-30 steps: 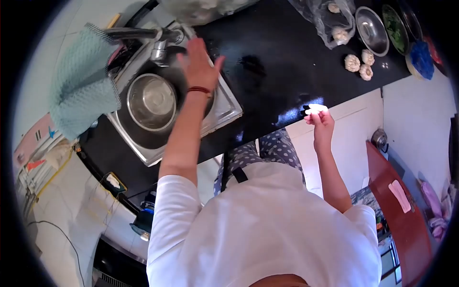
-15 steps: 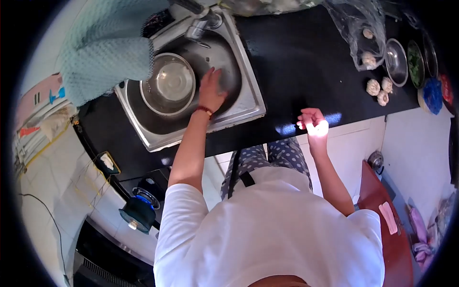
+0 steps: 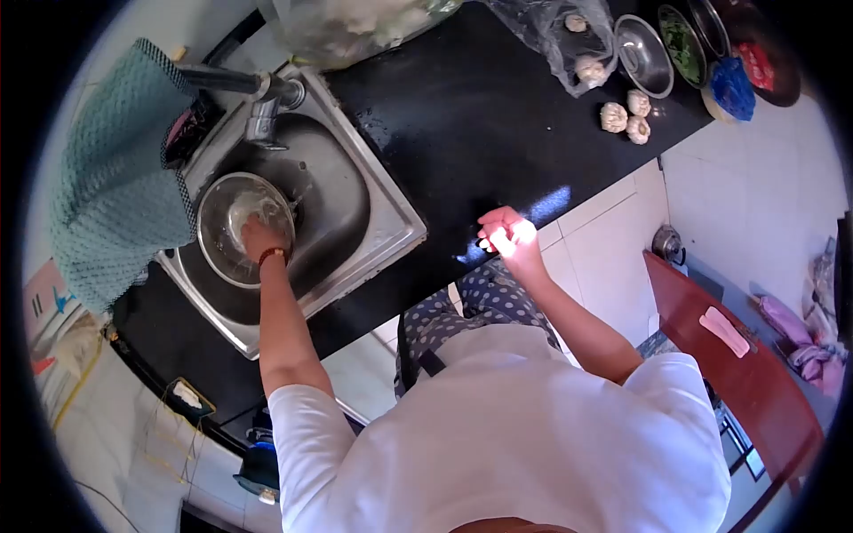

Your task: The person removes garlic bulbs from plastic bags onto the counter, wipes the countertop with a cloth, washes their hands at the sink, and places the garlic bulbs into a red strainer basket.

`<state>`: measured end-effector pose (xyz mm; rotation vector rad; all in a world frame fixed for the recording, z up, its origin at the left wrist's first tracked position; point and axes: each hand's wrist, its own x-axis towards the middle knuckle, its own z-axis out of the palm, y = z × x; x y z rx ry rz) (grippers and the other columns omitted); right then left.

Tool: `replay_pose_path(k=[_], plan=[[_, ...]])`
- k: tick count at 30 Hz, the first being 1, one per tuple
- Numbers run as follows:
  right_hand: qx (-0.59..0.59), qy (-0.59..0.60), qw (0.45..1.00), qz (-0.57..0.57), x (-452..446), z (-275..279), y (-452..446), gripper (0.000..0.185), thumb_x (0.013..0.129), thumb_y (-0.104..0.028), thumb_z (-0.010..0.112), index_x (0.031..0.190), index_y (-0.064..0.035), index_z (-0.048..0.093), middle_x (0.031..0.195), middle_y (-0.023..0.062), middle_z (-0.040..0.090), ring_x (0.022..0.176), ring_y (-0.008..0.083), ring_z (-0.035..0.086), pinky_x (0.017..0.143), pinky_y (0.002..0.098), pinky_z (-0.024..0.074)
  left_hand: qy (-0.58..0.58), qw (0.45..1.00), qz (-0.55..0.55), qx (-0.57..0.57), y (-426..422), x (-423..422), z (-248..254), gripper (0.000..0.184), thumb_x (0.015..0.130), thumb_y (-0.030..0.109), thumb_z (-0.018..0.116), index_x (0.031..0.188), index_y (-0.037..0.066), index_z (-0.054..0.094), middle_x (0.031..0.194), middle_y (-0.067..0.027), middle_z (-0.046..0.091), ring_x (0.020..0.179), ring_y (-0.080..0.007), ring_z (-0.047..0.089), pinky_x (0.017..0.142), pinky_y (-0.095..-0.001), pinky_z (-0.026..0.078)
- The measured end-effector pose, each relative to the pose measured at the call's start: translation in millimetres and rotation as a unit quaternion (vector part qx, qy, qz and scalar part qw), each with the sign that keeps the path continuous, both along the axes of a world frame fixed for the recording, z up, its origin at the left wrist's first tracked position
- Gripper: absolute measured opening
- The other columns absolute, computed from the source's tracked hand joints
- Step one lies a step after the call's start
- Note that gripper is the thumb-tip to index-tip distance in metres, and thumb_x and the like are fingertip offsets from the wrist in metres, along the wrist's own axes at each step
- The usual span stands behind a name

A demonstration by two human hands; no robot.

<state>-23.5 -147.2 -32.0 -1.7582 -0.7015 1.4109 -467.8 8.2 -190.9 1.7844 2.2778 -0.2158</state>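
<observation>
**Left hand down in the metal bowl, right hand at the counter edge**

Head view. Left hand (image 3: 264, 236) reaches into a round metal bowl (image 3: 213, 240), which sits in the left part of the stainless-steel sink (image 3: 345, 200), on the near side of the faucet (image 3: 265, 123). Its fingers point into the bowl; from where I stand I cannot tell whether they are spread or pressed together. A reddish bracelet (image 3: 272, 254) rings that wrist.

Right hand (image 3: 512, 236) is at the front edge of the black countertop (image 3: 453, 133), partly in bright light. Its fingers are curled inward, close together. A small pale piece (image 3: 484, 242) shows at the fingertips; glare hides whether they pinch it.

Far right on the counter: three garlic bulbs (image 3: 613, 117) clustered, more garlic in a clear plastic bag (image 3: 542, 37), a steel dish (image 3: 643, 57) beside a bowl of greens (image 3: 681, 44). A teal towel (image 3: 115, 178) hangs left of the sink.
</observation>
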Motion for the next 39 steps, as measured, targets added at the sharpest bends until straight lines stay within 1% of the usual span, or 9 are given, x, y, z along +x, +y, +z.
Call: replay_pose_path(k=[10, 16, 20, 26, 29, 30, 31, 33, 39], plan=[[0.018, -0.017, 1.000, -0.004, 21.3, 13.8, -14.4, 0.018, 0.085, 0.007, 0.052, 0.098, -0.0028, 0.061, 0.081, 0.0044, 0.064, 0.068, 0.0117, 0.063, 0.062, 0.0242, 0.0507, 0.066, 0.973, -0.002, 0.223, -11.5, 12.9, 67.3, 0.026, 0.071, 0.014, 0.072, 0.096, 0.010, 0.066, 0.083, -0.0127, 0.068, 0.087, -0.0338, 0.067, 0.082, -0.0441, 0.051], [0.004, -0.006, 0.997, -0.080, 52.2, 18.4, -26.2, 0.017, 0.087, 0.002, 0.053, 0.101, -0.0031, 0.061, 0.079, 0.0058, 0.064, 0.067, 0.0110, 0.062, 0.062, 0.0233, 0.0505, -0.072, 0.986, 0.126, -0.086, 12.2, 29.8, 118.2, 0.054, 0.071, 0.018, 0.077, 0.118, 0.007, 0.055, 0.140, -0.0216, 0.040, 0.111, -0.0371, 0.055, 0.096, -0.0431, 0.046], [0.031, 0.028, 0.992, -0.117, 73.9, 25.3, -34.2, 0.011, 0.092, -0.004, 0.056, 0.102, -0.0034, 0.060, 0.080, 0.0048, 0.064, 0.069, 0.0091, 0.062, 0.062, 0.0218, 0.0499, 0.109, 0.950, -0.181, 0.228, -5.4, 97.7, 149.8, 0.046, 0.078, 0.020, 0.072, 0.116, 0.000, 0.060, 0.117, -0.0210, 0.061, 0.121, -0.0373, 0.051, 0.106, -0.0447, 0.037], [0.037, 0.027, 0.982, -0.186, 96.3, 46.4, -40.3, 0.010, 0.093, -0.006, 0.056, 0.102, -0.0040, 0.060, 0.083, 0.0038, 0.064, 0.071, 0.0089, 0.061, 0.064, 0.0213, 0.0499, -0.225, 0.895, -0.377, 0.074, -41.3, 321.7, 182.9, 0.052, 0.079, 0.011, 0.060, 0.129, 0.000, 0.050, 0.140, -0.0166, 0.044, 0.134, -0.0356, 0.035, 0.110, -0.0456, 0.028], [0.065, 0.045, 0.975, -0.209, 108.3, 61.6, -40.1, 0.010, 0.094, -0.004, 0.055, 0.102, -0.0026, 0.059, 0.084, 0.0048, 0.064, 0.073, 0.0094, 0.061, 0.065, 0.0214, 0.0497, -0.383, 0.777, -0.483, -0.129, -66.1, 430.5, 176.5, 0.060, 0.072, 0.014, 0.070, 0.128, 0.003, 0.051, 0.133, -0.0141, 0.050, 0.123, -0.0346, 0.046, 0.100, -0.0435, 0.038], [0.080, 0.034, 0.973, -0.214, 111.6, 62.3, -41.6, 0.010, 0.094, -0.004, 0.055, 0.102, -0.0022, 0.059, 0.084, 0.0050, 0.064, 0.073, 0.0100, 0.061, 0.066, 0.0219, 0.0493, -0.458, 0.703, -0.542, 0.034, -94.0, 445.5, 144.6, 0.055, 0.074, 0.018, 0.066, 0.126, 0.005, 0.053, 0.126, -0.0164, 0.055, 0.120, -0.0349, 0.047, 0.101, -0.0421, 0.036], [0.096, 0.024, 0.971, -0.217, 115.9, 62.4, -43.1, 0.010, 0.094, -0.004, 0.054, 0.103, -0.0018, 0.060, 0.084, 0.0051, 0.064, 0.073, 0.0106, 0.061, 0.066, 0.0223, 0.0489, -0.466, 0.693, -0.521, -0.176, -93.6, 471.7, 147.4, 0.065, 0.074, 0.022, 0.067, 0.135, 0.008, 0.048, 0.142, -0.0140, 0.045, 0.134, -0.0314, 0.038, 0.110, -0.0416, 0.030], [0.088, 0.012, 0.969, -0.230, 122.2, 62.6, -46.1, 0.011, 0.094, -0.004, 0.054, 0.103, -0.0013, 0.060, 0.085, 0.0053, 0.064, 0.074, 0.0111, 0.061, 0.067, 0.0228, 0.0485, -0.407, 0.634, -0.655, -0.058, -115.2, 494.6, 95.4, 0.076, 0.076, 0.029, 0.064, 0.142, 0.002, 0.038, 0.155, -0.0113, 0.026, 0.145, -0.0251, 0.019, 0.117, -0.0465, 0.017], [0.021, -0.001, 0.966, -0.257, 129.0, 55.5, -44.4, 0.010, 0.094, -0.003, 0.054, 0.102, -0.0010, 0.060, 0.083, 0.0050, 0.063, 0.072, 0.0097, 0.060, 0.065, 0.0223, 0.0486, -0.282, 0.754, -0.586, 0.093, -15.1, 523.4, 109.4, 0.076, 0.088, 0.049, 0.055, 0.145, 0.003, 0.033, 0.155, -0.0115, 0.026, 0.144, -0.0248, 0.021, 0.116, -0.0469, 0.017]])
